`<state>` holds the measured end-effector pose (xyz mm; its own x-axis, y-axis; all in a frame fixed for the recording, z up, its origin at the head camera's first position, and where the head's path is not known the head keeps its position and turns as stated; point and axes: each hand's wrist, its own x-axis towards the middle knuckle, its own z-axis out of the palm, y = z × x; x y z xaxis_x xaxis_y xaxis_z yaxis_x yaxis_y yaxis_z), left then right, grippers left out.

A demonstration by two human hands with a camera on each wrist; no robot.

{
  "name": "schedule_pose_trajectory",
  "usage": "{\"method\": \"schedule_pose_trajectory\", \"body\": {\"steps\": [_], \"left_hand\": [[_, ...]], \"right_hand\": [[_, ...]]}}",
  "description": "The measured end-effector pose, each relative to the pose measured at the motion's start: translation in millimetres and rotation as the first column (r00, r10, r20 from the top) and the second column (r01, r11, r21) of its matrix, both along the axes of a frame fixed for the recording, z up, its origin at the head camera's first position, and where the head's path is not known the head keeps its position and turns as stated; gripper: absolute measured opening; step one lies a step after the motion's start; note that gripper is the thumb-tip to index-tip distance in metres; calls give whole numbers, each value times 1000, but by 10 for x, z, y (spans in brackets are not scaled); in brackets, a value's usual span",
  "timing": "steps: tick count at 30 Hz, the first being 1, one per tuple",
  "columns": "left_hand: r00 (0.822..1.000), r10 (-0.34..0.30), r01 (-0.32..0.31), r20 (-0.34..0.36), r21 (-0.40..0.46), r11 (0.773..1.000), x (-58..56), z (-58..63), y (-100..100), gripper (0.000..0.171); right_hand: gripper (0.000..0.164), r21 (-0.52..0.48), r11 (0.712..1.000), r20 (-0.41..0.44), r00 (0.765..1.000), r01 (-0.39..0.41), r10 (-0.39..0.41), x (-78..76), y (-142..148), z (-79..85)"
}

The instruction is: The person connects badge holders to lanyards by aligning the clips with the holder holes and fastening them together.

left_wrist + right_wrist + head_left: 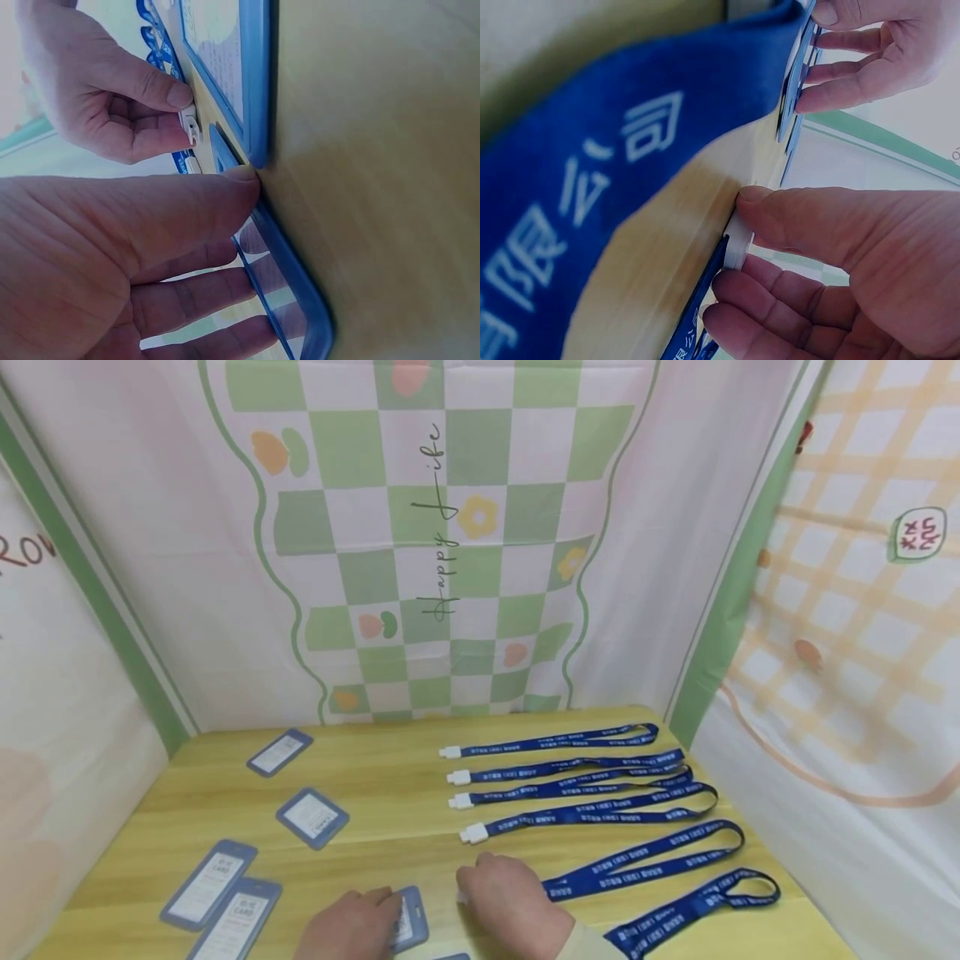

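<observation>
My left hand (351, 928) pinches a blue-framed ID card holder (411, 920) by its edge. In the left wrist view the thumb lies on the holder's frame (294, 262), and the other fingers show through its clear window. To its right, my right hand (512, 897) pinches the white plastic clip (739, 238) of a blue lanyard (645, 864) between thumb and curled fingers. That lanyard's strap runs off to the right in a long loop. Holder and clip are apart, a short gap between them.
Several more blue lanyards (562, 743) lie in rows on the right of the wooden table (375, 752). On the left lie other card holders (280, 752), two of them overlapping (238, 920). Printed curtains (480, 560) hang behind and at both sides.
</observation>
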<state>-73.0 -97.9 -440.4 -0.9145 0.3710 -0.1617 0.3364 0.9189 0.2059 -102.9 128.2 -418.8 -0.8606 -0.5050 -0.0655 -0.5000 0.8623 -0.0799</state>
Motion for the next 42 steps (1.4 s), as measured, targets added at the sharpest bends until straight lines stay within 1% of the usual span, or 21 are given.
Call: {"method": "schedule_pose_trajectory", "body": {"steps": [11,20,25,32,42], "left_hand": [[1000,-5,5,-14,-8,1000,9,13,7,48],[999,-14,14,-48,-11,1000,9,-6,21,49],[998,-20,19,-55,-8,1000,12,-22,17,48],[999,-12,12,-39,0,1000,12,-13,21,48],[1000,5,-5,10,-2,1000,11,31,32,55]], "right_hand": [[11,-2,1000,26,1000,2,-2,-14,3,-4],[11,1,1000,35,999,3,-3,-18,0,5],[11,0,1000,27,1000,-4,4,-10,-9,8],[10,-7,1000,37,999,-6,6,-10,-13,8],[11,-17,1000,43,999,-5,6,-7,-11,14]]}}
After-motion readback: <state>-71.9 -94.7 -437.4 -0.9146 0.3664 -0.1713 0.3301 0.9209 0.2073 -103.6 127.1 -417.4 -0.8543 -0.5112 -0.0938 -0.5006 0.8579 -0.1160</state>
